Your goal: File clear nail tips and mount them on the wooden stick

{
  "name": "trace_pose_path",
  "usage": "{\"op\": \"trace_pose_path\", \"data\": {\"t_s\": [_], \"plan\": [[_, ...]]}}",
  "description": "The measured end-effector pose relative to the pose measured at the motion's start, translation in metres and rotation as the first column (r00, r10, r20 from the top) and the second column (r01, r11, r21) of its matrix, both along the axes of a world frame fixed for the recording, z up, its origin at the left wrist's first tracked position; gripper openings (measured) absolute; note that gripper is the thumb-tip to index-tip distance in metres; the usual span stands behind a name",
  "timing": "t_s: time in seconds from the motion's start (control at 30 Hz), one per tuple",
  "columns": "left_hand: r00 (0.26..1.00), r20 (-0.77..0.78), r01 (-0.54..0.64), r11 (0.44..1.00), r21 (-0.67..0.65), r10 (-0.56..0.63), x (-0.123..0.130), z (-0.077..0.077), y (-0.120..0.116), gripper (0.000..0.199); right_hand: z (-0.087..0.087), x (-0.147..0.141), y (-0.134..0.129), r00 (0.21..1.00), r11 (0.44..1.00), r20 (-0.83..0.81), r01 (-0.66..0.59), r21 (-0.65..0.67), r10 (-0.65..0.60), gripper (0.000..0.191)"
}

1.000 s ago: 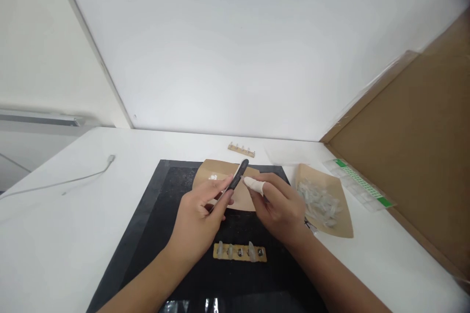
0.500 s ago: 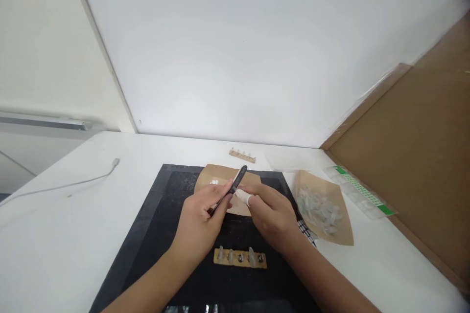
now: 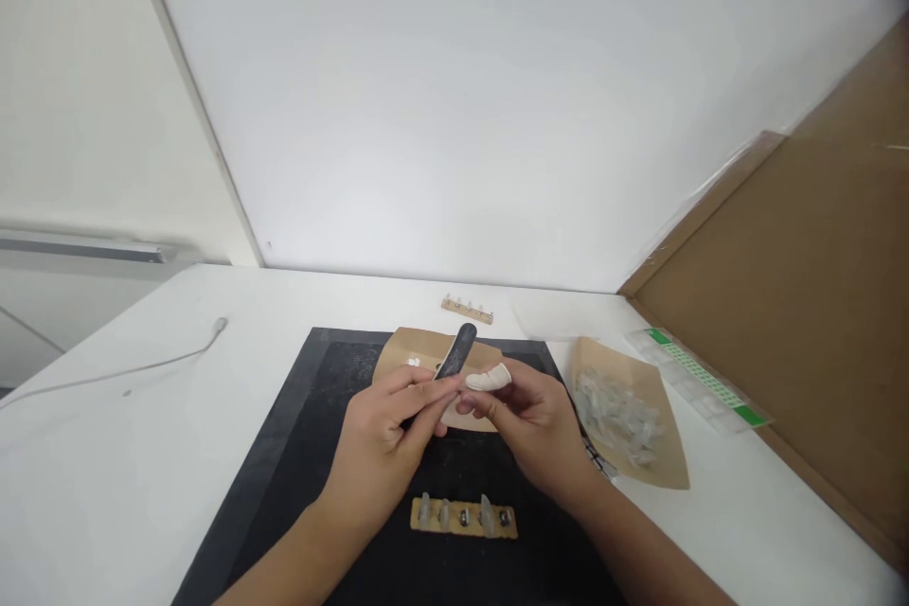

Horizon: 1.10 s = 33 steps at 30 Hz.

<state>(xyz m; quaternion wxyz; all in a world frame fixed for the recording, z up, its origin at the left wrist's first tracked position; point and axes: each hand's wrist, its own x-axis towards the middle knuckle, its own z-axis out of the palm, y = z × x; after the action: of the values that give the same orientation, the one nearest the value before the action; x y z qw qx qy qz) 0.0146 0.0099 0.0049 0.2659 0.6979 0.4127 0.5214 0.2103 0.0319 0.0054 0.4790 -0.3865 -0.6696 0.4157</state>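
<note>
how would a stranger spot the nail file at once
Find the black mat on the white table, then the brown paper lying towards its far edge. Over that paper, the left hand holds the nail file, pointing away. It is a slim dark bar with a rounded end, unlike the tan strip bearing upright translucent pieces nearer the wearer.

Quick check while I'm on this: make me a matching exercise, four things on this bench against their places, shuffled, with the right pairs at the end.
1. dark stick
2. thin cable
3. heaped translucent pieces
4. nearer tan strip

A. on the right-hand brown paper
B. on the black mat
C. held in the left hand
D. on the white table, left of the mat

Pairs: 1-C, 2-D, 3-A, 4-B
</note>
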Motion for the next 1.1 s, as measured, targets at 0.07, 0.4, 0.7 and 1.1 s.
{"op": "trace_pose_path", "data": {"t_s": [0.07, 0.4, 0.7, 1.1], "plan": [[1.0, 0.004, -0.003, 1.0, -0.024, 0.003, 0.0, 0.0, -0.001, 0.025, 0.0, -0.001, 0.0, 0.996, 0.994, -0.089, -0.032, -0.107, 0.023, 0.015], [0.999, 0.038, 0.001, 1.0, -0.03, 0.0, 0.001, 0.0, -0.003, 0.022, 0.006, -0.004, 0.002, 0.965, 0.952, -0.242, -0.161, -0.26, 0.097, 0.021], [1.0, -0.021, -0.02, 1.0, 0.024, 0.02, 0.002, -0.005, -0.002, 0.032, 0.004, -0.004, -0.001, 0.991, 0.992, -0.132, -0.012, -0.126, -0.005, 0.016], [0.982, 0.188, 0.082, 0.931, -0.357, -0.015, 0.006, -0.015, -0.002, 0.032, -0.006, -0.005, 0.001, 0.904, 0.809, 0.31, 0.063, 0.584, -0.294, 0.009]]}}
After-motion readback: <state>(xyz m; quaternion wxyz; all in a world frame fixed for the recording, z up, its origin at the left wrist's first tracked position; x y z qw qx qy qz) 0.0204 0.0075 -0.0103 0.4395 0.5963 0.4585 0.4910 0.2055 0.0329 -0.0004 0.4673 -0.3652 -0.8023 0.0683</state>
